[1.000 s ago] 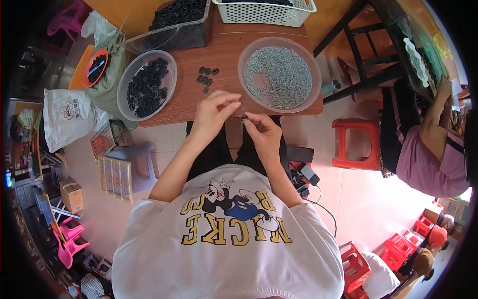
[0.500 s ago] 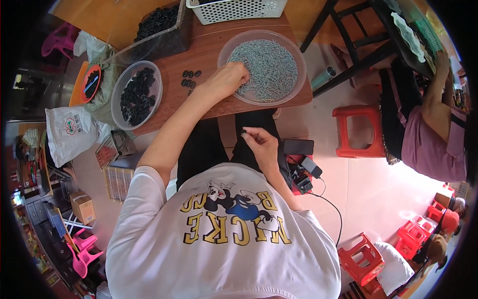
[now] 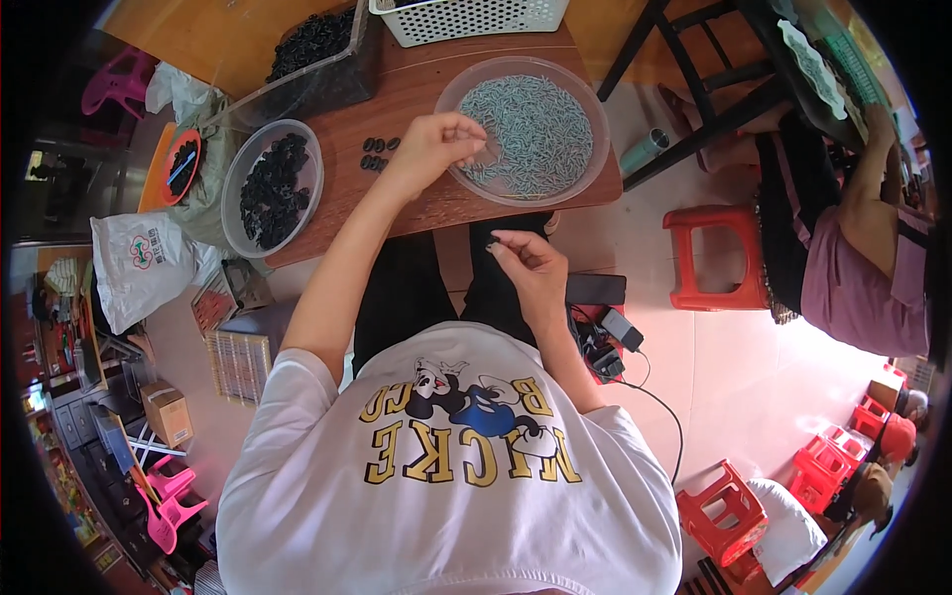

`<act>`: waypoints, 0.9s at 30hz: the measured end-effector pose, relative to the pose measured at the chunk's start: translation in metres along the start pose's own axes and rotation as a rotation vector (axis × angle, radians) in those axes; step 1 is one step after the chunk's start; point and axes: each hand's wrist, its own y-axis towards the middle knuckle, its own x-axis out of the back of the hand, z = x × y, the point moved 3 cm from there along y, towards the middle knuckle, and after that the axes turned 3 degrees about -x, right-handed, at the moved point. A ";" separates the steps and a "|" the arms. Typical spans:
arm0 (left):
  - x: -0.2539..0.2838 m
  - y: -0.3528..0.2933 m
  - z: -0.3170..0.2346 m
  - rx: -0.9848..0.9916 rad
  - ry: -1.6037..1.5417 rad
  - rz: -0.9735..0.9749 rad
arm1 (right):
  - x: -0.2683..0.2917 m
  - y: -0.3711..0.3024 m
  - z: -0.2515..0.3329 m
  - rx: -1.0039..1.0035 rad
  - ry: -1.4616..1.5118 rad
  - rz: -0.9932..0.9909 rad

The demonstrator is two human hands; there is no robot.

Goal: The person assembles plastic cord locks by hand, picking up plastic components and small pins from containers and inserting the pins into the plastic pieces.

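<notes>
My left hand (image 3: 436, 154) hovers at the left rim of a round translucent bowl (image 3: 601, 131) on the table. Its thumb and fingers are drawn together; whatever they pinch is too small to make out. The bowl holds many small grey-blue rods (image 3: 535, 129) that look like screws. Close to my body, below the table edge, my right hand (image 3: 535, 278) pinches a small black part (image 3: 493, 240) between thumb and forefinger. Several black oval parts (image 3: 375, 152) lie grouped on the tabletop, left of my left hand.
Another bowl (image 3: 231, 198) of black parts stands at the table's left. Behind it are a clear bin (image 3: 342, 84) of black pieces and a white perforated basket (image 3: 476, 25). A red stool (image 3: 716, 297) stands right, near a seated person (image 3: 858, 258). A cable (image 3: 669, 407) crosses the floor.
My left hand has come up out of the screw-like pieces and shifted left to the bowl's rim. My right hand, with the black part, has risen slightly and moved a little right.
</notes>
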 end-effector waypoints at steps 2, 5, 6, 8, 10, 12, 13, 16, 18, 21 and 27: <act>-0.006 -0.020 -0.003 0.087 -0.309 -0.011 | 0.000 0.009 0.006 0.010 0.010 -0.007; -0.014 -0.055 0.003 0.171 -0.693 -0.044 | -0.010 0.016 0.025 0.020 -0.018 -0.002; -0.016 -0.064 0.007 0.177 -0.767 -0.053 | -0.014 0.018 0.029 0.036 0.007 0.007; -0.021 -0.080 0.009 0.184 -0.880 -0.090 | -0.021 0.021 0.034 0.048 0.026 0.023; -0.021 -0.090 0.010 0.169 -0.921 -0.115 | -0.027 0.023 0.037 0.038 0.007 0.040; -0.020 -0.097 0.008 0.155 -0.988 -0.134 | -0.032 0.023 0.037 0.034 -0.005 0.053; -0.020 -0.099 0.009 0.152 -0.992 -0.138 | -0.034 0.022 0.037 0.033 -0.011 0.058; -0.020 -0.105 0.011 0.140 -1.016 -0.126 | -0.039 0.019 0.037 0.015 -0.013 0.064; -0.020 -0.107 0.013 0.158 -1.013 -0.144 | -0.040 0.018 0.037 0.007 -0.032 0.055; -0.020 -0.110 0.008 0.156 -1.028 -0.139 | -0.041 0.017 0.035 -0.002 -0.043 0.050; -0.020 -0.113 0.010 0.131 -0.932 -0.135 | -0.040 0.014 0.035 -0.003 -0.078 0.050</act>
